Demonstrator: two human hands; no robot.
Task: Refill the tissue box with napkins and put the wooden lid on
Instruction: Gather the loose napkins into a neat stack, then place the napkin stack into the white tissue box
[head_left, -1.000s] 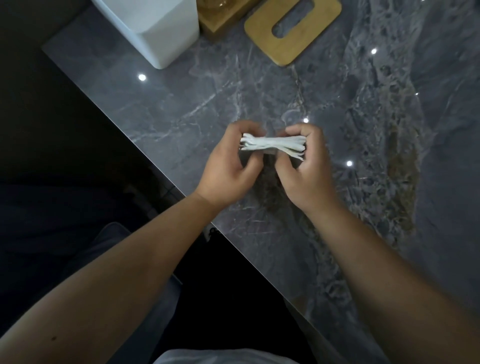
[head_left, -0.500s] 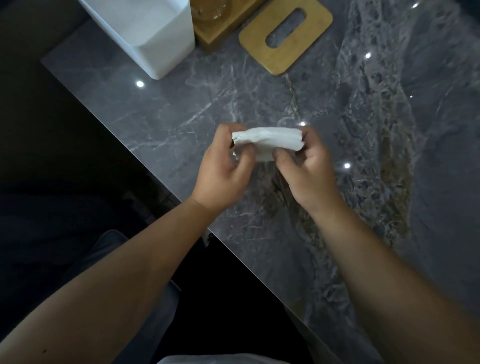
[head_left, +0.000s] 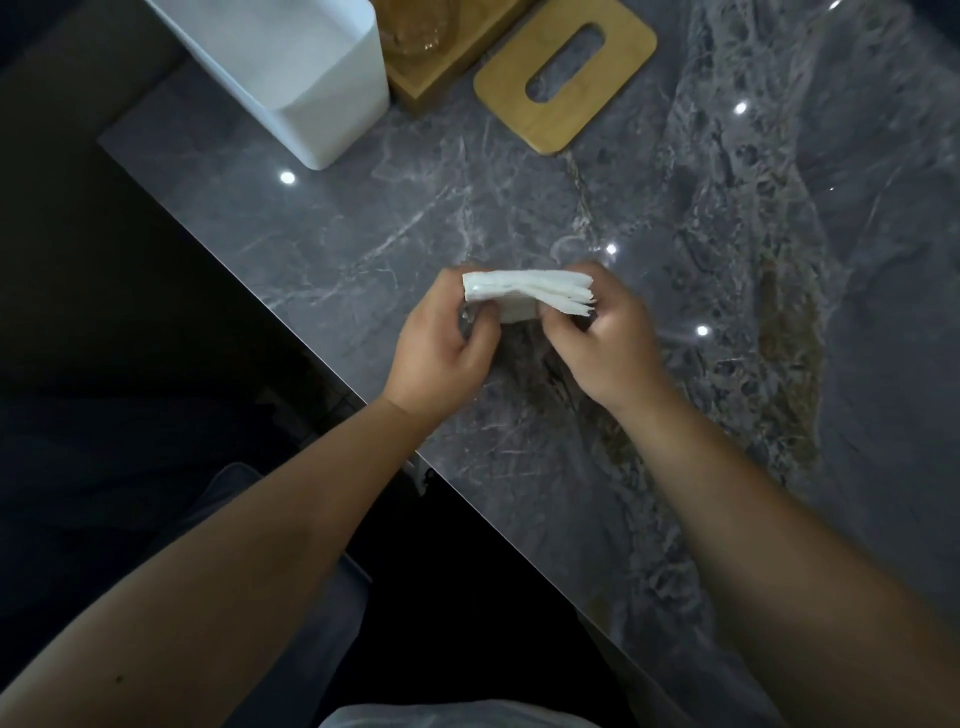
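Note:
A small stack of white napkins (head_left: 519, 296) is held just above the grey marble counter (head_left: 727, 415), near its middle. My left hand (head_left: 441, 353) pinches the stack's left end and my right hand (head_left: 613, 343) grips its right end, where the layers fan apart. The white tissue box (head_left: 322, 98) stands open-topped at the far left corner. The wooden lid (head_left: 571, 98), with an oval slot, lies flat on the counter to the box's right, well beyond my hands.
A wooden tray (head_left: 441, 67) holding a glass item sits between the box and the lid at the back. The counter's edge runs diagonally from upper left to lower right, with dark floor and my legs below it.
The napkin stack has tilted from edge-on to showing its broad face, and its right end has fanned open. Both hands stay on it; the view has dropped slightly, showing more of the box and lid.

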